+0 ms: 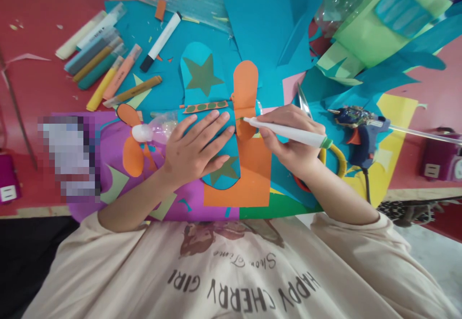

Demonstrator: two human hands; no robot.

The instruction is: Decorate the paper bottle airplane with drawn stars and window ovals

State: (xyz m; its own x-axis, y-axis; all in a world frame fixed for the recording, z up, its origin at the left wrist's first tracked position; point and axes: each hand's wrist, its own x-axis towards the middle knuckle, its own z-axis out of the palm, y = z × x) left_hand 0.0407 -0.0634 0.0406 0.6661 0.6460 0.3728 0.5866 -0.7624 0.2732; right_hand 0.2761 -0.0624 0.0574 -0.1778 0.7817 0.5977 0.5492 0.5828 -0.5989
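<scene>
My right hand [294, 136] grips a white marker [288, 131] with a green end. Its tip touches the orange paper strip [246, 83], which has a rounded top and a small green mark by the tip. Flat and spread, my left hand [198, 148] presses on a blue paper piece [225, 174] with green stars. Under and left of that hand shows part of a clear plastic bottle [162, 127] with a white cap [142, 133] and orange paper blades [133, 156]. Above my fingers lies an orange band with green dots [206, 107].
Several markers [104, 64] lie at the upper left, with a black-capped white marker [160, 42] beside them. A glue gun [364, 138] and scissors with yellow handles [337, 158] are on the right. Blue paper sheets [274, 20] cover the back. A pixelated object [70, 155] lies left.
</scene>
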